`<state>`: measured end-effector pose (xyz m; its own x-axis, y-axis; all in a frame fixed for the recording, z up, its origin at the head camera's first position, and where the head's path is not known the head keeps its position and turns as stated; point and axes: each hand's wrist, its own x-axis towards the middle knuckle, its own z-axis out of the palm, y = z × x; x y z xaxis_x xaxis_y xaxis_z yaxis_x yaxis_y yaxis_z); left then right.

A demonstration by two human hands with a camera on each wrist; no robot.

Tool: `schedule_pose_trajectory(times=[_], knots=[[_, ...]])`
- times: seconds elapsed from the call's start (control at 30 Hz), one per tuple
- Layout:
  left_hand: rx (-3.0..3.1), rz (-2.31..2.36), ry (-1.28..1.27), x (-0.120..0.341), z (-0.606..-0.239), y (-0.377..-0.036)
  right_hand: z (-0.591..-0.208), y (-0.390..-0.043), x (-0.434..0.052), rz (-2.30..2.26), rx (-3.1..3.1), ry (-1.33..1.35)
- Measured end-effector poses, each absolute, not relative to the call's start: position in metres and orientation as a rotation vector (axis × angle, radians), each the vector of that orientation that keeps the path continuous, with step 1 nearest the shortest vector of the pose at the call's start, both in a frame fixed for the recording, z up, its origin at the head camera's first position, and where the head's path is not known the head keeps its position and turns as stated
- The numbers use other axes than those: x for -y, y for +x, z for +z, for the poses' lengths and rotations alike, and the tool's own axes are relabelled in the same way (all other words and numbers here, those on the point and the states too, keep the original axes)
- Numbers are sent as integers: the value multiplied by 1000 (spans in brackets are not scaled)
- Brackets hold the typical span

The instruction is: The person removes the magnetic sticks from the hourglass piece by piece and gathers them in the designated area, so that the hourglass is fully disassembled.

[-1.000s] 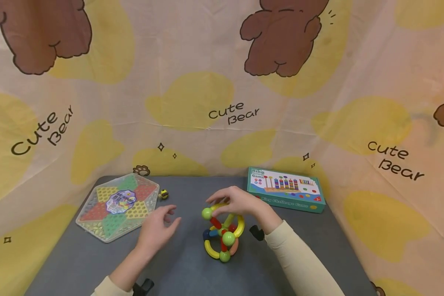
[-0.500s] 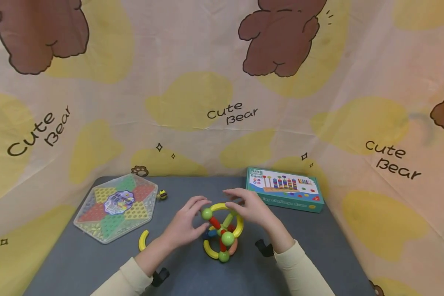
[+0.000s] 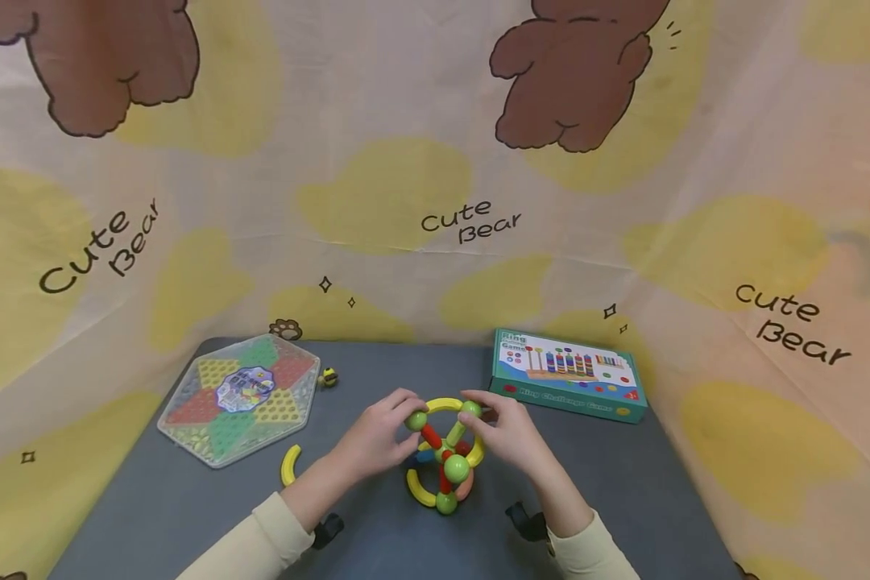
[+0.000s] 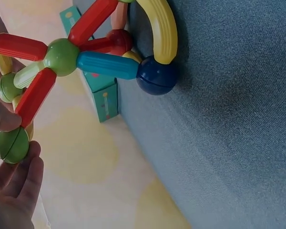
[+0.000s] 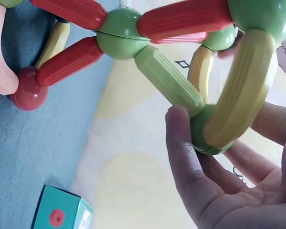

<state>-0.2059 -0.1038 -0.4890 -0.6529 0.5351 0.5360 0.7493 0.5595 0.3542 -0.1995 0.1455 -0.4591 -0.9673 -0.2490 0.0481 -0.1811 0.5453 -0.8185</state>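
Note:
A ball-and-stick construction toy [image 3: 445, 451] stands on the table, made of coloured balls joined by straight and curved sticks. My left hand [image 3: 377, 435] holds its upper left green ball [image 4: 12, 144], thumb on one side and fingers curled below, as the left wrist view shows. On the other side, my right hand [image 3: 511, 431] pinches the upper right green ball [image 5: 199, 133] between thumb and fingers, where a pale green stick [image 5: 169, 81] and a yellow curved stick [image 5: 243, 90] meet. A dark blue ball [image 4: 156, 75] sits low on the toy, near the tabletop.
One loose yellow curved stick [image 3: 290, 465] lies left of the toy, beside my left forearm. Farther back are a hexagonal Chinese checkers board [image 3: 221, 435], a small yellow-and-black toy [image 3: 329, 376] and a green ring game box [image 3: 573, 395]. A printed cloth [image 3: 377, 266] hangs behind the table.
My left hand has moved right to the toy and taken hold of its ball, uncovering the loose yellow stick. My right hand has shifted from the toy's top to its upper right ball.

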Motion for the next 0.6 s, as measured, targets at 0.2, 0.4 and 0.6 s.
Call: schedule_pose_trajectory(times=[0.2,0.4,0.6], knots=[[2402,-760,-1037,102,-489,-207,-460,-199,-144,-1432,-2716,-372],[2397,-755,-1006,97,-490,-207,-462,-200,-145,-1450,-2716,-383],[2449,-816,-926,92,-492,-205,-463,-199,-146,-1450,-2718,-391]])
